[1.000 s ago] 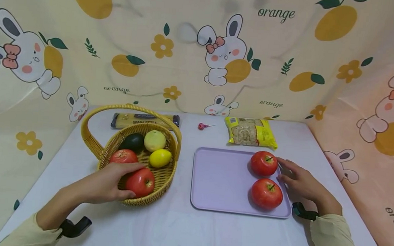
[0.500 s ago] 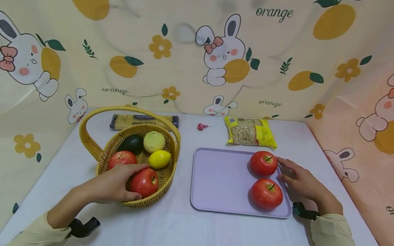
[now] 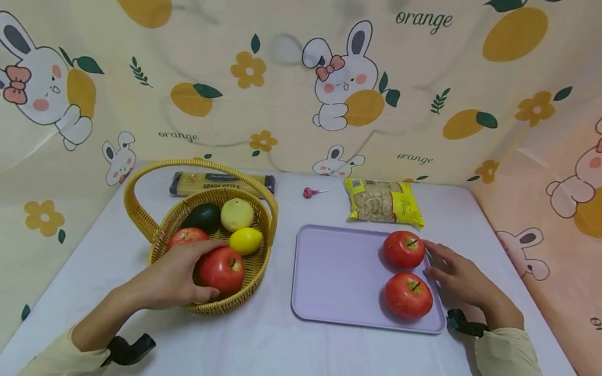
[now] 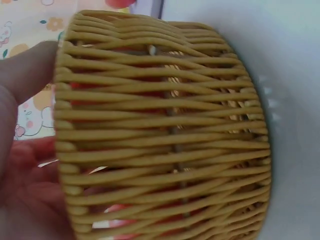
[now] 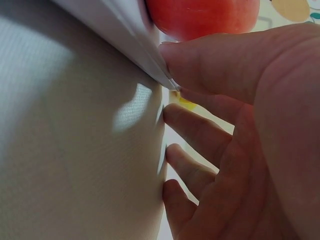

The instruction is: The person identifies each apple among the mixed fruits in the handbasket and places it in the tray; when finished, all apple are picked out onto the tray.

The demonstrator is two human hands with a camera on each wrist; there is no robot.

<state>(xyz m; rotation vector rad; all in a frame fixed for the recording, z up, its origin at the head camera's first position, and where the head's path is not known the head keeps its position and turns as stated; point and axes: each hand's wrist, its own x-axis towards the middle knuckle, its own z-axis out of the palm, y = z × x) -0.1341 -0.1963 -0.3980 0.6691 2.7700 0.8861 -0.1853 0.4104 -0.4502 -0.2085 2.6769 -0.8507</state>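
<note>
Behind the white tabletop [image 3: 268,354], a cloth printed with rabbits and oranges [image 3: 281,99] is hung. A red apple [image 3: 223,271] is gripped by the left hand [image 3: 180,273] within the wicker basket [image 3: 257,269], fingers curved over its far side and thumb at its near side, presumably because a smooth, round fruit is best held across its width. The avocado [image 3: 202,217], the lemon [image 3: 246,240] and the other fruit are kept together by the basket's wall. On the lavender tray [image 3: 336,278], the upper apple [image 3: 404,249] and lower apple [image 3: 407,296] are seated stem-up, probably steadied by their flat bases. Nothing is grasped by the right hand [image 3: 462,278]; its fingers are loosely spread beside the tray's right edge, perhaps placed to steady it.
</note>
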